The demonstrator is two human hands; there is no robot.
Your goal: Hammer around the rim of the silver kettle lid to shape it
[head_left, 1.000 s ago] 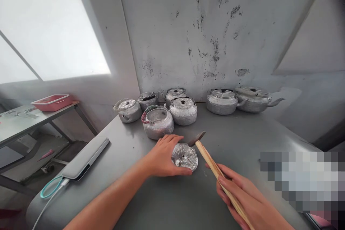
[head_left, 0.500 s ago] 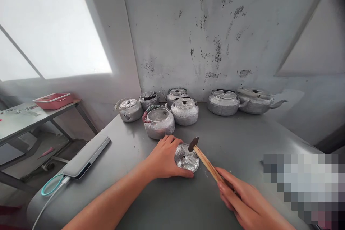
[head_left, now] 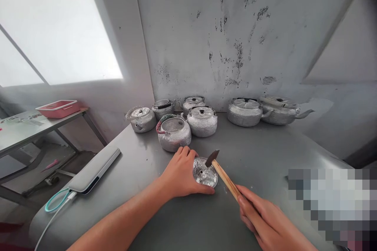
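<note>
Metal lid (head_left: 205, 176) between gripping thumb and fingers of the left hand (head_left: 183, 174), hammer (head_left: 225, 178) tight in the right hand (head_left: 259, 213).

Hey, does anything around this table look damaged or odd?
Dark patches mar the pale wall, so it looks damaged. The front kettle stands open, with no lid on, while the kettle just right of it is lidded.

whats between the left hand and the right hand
In the head view, a metal disc gripped by the left hand, and the hammer extending from the right hand towards it.
</note>
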